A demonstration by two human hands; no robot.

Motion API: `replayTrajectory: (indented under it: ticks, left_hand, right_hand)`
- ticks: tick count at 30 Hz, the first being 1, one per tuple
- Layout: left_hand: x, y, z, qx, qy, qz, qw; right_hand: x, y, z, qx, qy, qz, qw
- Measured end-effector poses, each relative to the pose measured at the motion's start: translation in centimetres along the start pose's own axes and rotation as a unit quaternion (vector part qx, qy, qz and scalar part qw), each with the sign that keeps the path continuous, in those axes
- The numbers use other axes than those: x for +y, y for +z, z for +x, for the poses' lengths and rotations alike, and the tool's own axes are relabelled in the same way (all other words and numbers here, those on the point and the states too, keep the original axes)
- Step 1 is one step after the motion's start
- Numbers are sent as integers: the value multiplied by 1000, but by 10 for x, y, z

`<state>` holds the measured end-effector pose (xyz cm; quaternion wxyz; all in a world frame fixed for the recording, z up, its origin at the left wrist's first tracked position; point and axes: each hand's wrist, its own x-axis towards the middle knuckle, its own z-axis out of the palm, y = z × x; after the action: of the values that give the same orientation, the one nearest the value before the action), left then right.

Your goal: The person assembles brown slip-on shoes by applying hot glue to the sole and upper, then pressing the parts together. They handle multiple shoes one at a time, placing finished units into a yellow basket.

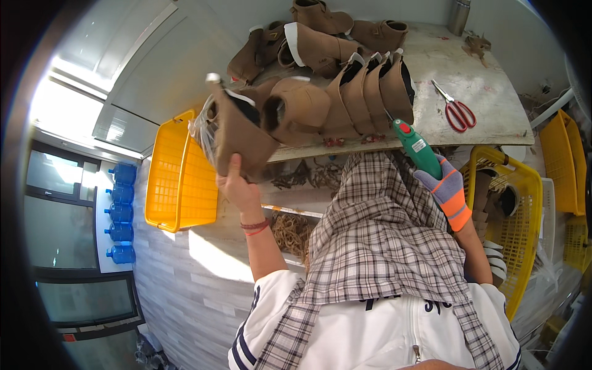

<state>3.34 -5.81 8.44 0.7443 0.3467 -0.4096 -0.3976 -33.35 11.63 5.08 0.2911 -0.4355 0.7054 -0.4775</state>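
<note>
My left hand [237, 185], bare with a red band at the wrist, grips the lower edge of a brown suede boot upper [237, 132] and holds it up at the near edge of the worktable [475, 74]. Clear plastic hangs off the upper's left side. My right hand [447, 192], in a grey and orange glove, holds a green hand-held power tool [416, 147] with a red button. Its tip points at a row of several brown boot uppers [364, 92] standing side by side on the table.
More brown boots [320, 43] lie at the table's far side, red-handled scissors [457, 112] and a metal bottle [458, 15] to the right. A yellow basket [179, 176] sits left, another yellow basket [515, 216] right. A plaid cloth [382, 240] covers my lap. Blue water jugs [120, 213] stand far left.
</note>
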Motion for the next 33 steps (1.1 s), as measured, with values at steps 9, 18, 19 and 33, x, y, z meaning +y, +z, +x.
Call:
replayTrajectory:
  ticks: [9, 18, 19, 33]
  left_hand:
    - [7, -36, 16, -45, -82, -123, 988]
    - [22, 3, 31, 10, 19, -195, 980]
    - [21, 13, 41, -8, 12, -223, 975]
    - [10, 264, 122, -211, -141, -408, 877]
  right_hand:
    - [-3, -1, -4, -6, 8, 21, 1000]
    - [8, 3, -1, -15, -2, 3, 1000]
    - [7, 3, 0, -13, -5, 6, 1000]
    - [-1, -27, 0, 111, -40, 45, 992]
